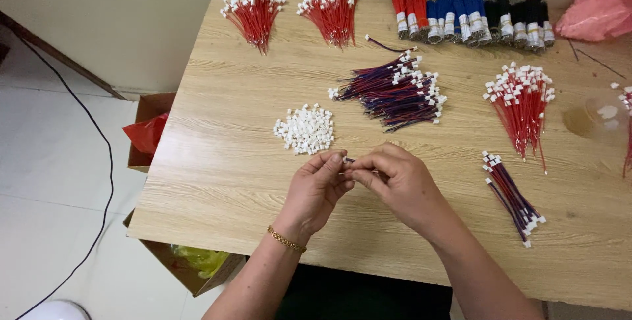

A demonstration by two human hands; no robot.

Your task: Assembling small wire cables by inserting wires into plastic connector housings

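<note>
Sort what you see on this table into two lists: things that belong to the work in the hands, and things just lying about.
In use:
left hand and right hand, pinching a small wire piece
loose white connectors
red-and-blue wire pile
small finished bundle

Lying about:
red wire bunches
taped coils
pink bag
cardboard box
</note>
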